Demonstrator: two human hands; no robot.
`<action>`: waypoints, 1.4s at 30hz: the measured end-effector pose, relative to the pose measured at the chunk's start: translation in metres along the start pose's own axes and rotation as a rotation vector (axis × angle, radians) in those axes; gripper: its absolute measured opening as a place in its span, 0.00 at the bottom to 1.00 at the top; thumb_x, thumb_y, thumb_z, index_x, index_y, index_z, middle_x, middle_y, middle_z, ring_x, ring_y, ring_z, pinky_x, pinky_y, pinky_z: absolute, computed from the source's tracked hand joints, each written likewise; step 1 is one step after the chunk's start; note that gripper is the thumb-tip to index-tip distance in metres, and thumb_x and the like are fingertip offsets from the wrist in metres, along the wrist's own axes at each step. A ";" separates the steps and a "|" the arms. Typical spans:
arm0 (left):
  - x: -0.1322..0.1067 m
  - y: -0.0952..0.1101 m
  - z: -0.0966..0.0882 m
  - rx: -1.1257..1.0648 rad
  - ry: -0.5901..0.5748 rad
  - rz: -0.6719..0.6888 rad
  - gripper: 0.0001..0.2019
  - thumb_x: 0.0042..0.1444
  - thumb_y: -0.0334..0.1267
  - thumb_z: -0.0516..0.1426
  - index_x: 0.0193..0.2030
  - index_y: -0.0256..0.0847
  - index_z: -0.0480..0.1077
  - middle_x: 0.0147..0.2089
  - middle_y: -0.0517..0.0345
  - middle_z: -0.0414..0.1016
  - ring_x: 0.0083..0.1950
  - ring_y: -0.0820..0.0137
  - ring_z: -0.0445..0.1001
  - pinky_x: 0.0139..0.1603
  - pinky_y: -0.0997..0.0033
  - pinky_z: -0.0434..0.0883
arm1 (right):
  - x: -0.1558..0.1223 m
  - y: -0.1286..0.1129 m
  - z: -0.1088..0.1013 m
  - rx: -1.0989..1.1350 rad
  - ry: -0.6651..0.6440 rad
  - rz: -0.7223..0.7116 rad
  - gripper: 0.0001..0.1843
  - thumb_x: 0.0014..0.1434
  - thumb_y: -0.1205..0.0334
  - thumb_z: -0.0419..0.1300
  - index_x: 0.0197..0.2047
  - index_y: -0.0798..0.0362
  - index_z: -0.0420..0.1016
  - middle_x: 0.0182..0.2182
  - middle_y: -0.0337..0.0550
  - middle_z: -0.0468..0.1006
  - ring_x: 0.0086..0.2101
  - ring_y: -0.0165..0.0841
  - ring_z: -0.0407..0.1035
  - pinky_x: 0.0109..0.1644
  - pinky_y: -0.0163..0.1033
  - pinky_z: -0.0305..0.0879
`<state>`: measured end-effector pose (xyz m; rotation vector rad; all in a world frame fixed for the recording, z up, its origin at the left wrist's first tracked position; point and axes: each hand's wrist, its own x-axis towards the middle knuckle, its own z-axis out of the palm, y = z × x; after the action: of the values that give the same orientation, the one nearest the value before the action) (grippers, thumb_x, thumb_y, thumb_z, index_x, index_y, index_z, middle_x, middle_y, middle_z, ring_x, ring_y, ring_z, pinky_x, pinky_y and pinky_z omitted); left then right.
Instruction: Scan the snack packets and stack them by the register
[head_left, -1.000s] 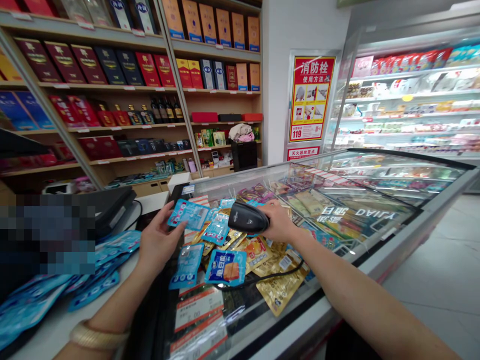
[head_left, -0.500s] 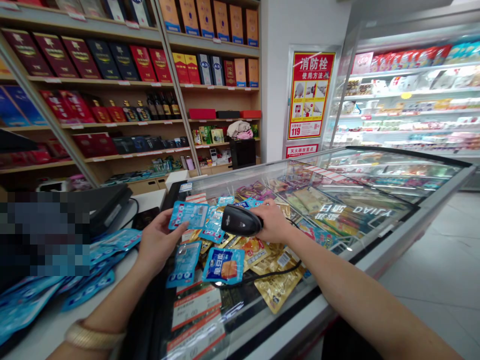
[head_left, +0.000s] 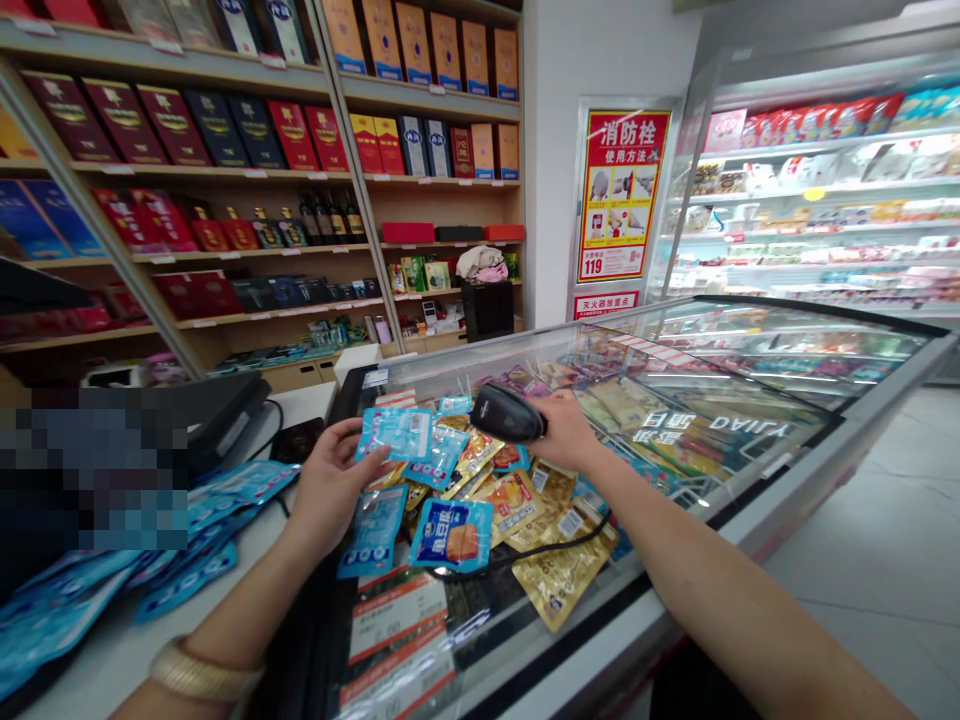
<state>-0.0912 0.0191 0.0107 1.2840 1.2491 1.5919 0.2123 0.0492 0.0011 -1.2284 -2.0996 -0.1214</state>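
My left hand (head_left: 337,478) pinches a light-blue snack packet (head_left: 396,434), its printed barcode side turned up. In my right hand (head_left: 568,428) is a black barcode scanner (head_left: 507,412), its head pointing left toward that packet, with a gap between them. Below both hands, gold snack packets (head_left: 559,580) and more blue ones lie loosely piled on the freezer's glass top. A blue packet with a brown food picture (head_left: 451,533) lies face up at the front of the pile. The scanner's black cord (head_left: 547,549) loops across the packets.
More blue packets (head_left: 187,540) are heaped on the white counter at left, beside a black device (head_left: 225,400). The glass-topped freezer (head_left: 750,480) stretches right. Shelves of boxed goods (head_left: 300,250) and a red fire-hydrant sign (head_left: 620,195) stand behind.
The scanner in my right hand has moved right and up, away from the held packet. My left hand and its packet have shifted slightly right, along with the whole view.
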 end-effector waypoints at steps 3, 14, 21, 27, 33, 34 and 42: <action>-0.001 -0.005 0.007 0.028 -0.046 -0.020 0.32 0.32 0.45 0.70 0.46 0.40 0.66 0.42 0.56 0.77 0.38 0.65 0.78 0.42 0.58 0.78 | 0.003 0.020 -0.006 -0.103 0.082 0.143 0.13 0.50 0.56 0.61 0.39 0.50 0.78 0.32 0.44 0.81 0.36 0.39 0.72 0.44 0.40 0.55; 0.016 -0.005 -0.018 0.833 -0.111 0.545 0.17 0.53 0.44 0.54 0.46 0.41 0.76 0.51 0.47 0.78 0.55 0.58 0.73 0.59 0.54 0.68 | 0.002 0.031 -0.003 -0.242 0.078 0.257 0.13 0.50 0.56 0.60 0.39 0.50 0.77 0.32 0.45 0.81 0.35 0.41 0.72 0.44 0.41 0.58; 0.034 0.015 -0.099 1.466 0.342 0.087 0.24 0.48 0.58 0.55 0.41 0.40 0.73 0.42 0.35 0.78 0.48 0.39 0.74 0.45 0.38 0.67 | 0.001 0.025 -0.003 -0.191 0.034 0.222 0.11 0.50 0.59 0.61 0.38 0.50 0.77 0.32 0.44 0.81 0.36 0.40 0.73 0.43 0.40 0.57; 0.041 0.008 -0.127 1.474 0.324 -0.047 0.31 0.31 0.72 0.57 0.24 0.44 0.64 0.19 0.54 0.68 0.39 0.40 0.75 0.38 0.41 0.69 | 0.001 0.027 0.000 -0.154 0.056 0.200 0.13 0.50 0.58 0.62 0.40 0.49 0.77 0.32 0.45 0.81 0.36 0.41 0.73 0.44 0.41 0.57; 0.036 0.014 -0.119 1.483 0.305 -0.014 0.29 0.36 0.67 0.58 0.36 0.45 0.70 0.29 0.51 0.72 0.42 0.41 0.73 0.39 0.41 0.68 | 0.001 0.028 0.001 -0.148 0.075 0.197 0.12 0.49 0.59 0.63 0.39 0.49 0.78 0.31 0.44 0.81 0.35 0.40 0.72 0.43 0.41 0.58; 0.035 0.015 -0.117 1.464 0.318 0.008 0.30 0.36 0.65 0.58 0.40 0.44 0.70 0.32 0.49 0.72 0.44 0.40 0.72 0.40 0.42 0.69 | 0.001 0.027 0.000 -0.149 0.070 0.202 0.11 0.49 0.59 0.63 0.38 0.49 0.78 0.31 0.44 0.81 0.35 0.40 0.72 0.43 0.41 0.57; 0.032 0.026 -0.098 1.091 0.451 0.240 0.19 0.40 0.46 0.60 0.40 0.42 0.68 0.29 0.57 0.67 0.40 0.56 0.70 0.43 0.58 0.69 | 0.002 0.019 -0.005 -0.156 0.036 0.226 0.14 0.52 0.57 0.61 0.42 0.49 0.78 0.31 0.45 0.81 0.36 0.41 0.73 0.43 0.41 0.57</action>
<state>-0.1932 0.0186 0.0415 1.7884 2.5312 1.3976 0.2301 0.0587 0.0012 -1.5357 -1.9346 -0.2060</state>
